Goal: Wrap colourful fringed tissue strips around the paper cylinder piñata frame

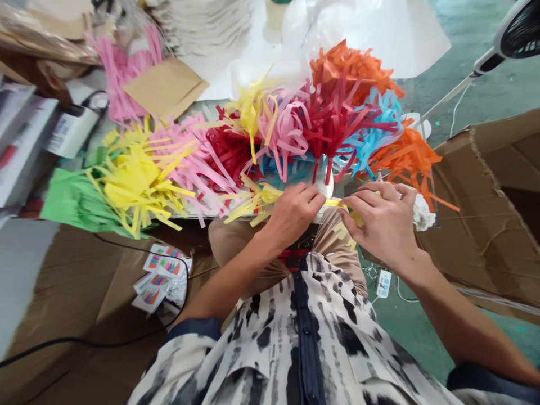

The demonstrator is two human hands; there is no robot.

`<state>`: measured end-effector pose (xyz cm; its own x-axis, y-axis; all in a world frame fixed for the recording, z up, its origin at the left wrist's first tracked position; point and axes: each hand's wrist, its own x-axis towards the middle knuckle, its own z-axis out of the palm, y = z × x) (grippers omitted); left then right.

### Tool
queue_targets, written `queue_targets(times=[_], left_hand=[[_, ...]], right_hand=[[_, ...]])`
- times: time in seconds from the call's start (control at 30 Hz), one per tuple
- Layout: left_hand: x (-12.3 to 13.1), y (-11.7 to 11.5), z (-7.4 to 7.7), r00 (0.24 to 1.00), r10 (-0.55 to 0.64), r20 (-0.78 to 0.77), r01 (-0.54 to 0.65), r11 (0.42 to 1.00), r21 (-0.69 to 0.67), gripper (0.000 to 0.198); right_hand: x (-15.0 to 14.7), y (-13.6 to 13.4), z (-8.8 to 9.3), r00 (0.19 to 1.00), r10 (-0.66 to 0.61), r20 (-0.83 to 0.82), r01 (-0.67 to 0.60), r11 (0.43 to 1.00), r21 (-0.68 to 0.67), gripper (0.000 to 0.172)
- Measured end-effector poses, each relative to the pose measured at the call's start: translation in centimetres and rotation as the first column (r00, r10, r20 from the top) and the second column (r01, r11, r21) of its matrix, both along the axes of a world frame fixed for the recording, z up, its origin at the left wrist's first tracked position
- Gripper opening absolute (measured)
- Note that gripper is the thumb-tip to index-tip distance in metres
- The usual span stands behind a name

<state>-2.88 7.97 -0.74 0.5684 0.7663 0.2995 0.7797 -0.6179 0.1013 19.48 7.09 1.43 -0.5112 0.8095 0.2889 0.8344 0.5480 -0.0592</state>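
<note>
A yellow paper tassel (262, 197) stretches between my two hands at the table's front edge. Its fringed end fans out left of my left hand (296, 212), whose fingers are closed on it. Its twisted middle (333, 202) shows between the hands. My right hand (379, 216) pinches the other side, and more yellow strips hang below its fingers. Just behind the hands stands a shiny rounded object (324, 174), partly hidden. Dark red tassels (333, 118) and a pink tassel (284, 126) lie behind it.
Green (80, 199), yellow (135, 180), blue (377, 132) and orange fringed paper (407, 157) covers the table. Brown card (166, 87) lies behind. Cardboard boxes (485, 214) stand right and left below. A fan (521, 31) is at upper right, a white bundle (423, 214) beside my right hand.
</note>
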Motion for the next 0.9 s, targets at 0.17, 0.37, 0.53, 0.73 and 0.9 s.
queue_targets(times=[0.17,0.37,0.53,0.73,0.9], left_hand=[[-0.3,0.1,-0.3,1.000,0.004,0.022,-0.004,1.000,-0.029,0.019],[-0.9,-0.1,-0.2,0.988,0.120,0.100,-0.112,0.990,-0.086,0.022],[-1.6,-0.2,0.2,0.960,0.256,0.115,-0.239,0.960,-0.147,0.018],[-1.2,-0.2,0.4,0.927,0.351,0.131,-0.331,0.931,-0.154,0.012],[-0.7,-0.4,-0.6,0.966,0.174,0.190,-0.173,0.985,-0.025,0.017]], right_hand=[[-0.4,0.7,-0.5,1.000,0.019,0.003,-0.019,0.999,-0.033,0.022],[-0.2,1.1,-0.4,0.999,-0.051,0.014,0.052,0.991,-0.126,0.022],[-0.2,1.7,-0.2,0.998,-0.067,-0.009,0.064,0.981,-0.183,0.016],[-0.8,2.0,-0.4,0.992,-0.121,-0.017,0.117,0.978,-0.175,0.013],[-0.7,1.9,-0.5,0.989,-0.145,0.006,0.144,0.976,-0.162,0.009]])
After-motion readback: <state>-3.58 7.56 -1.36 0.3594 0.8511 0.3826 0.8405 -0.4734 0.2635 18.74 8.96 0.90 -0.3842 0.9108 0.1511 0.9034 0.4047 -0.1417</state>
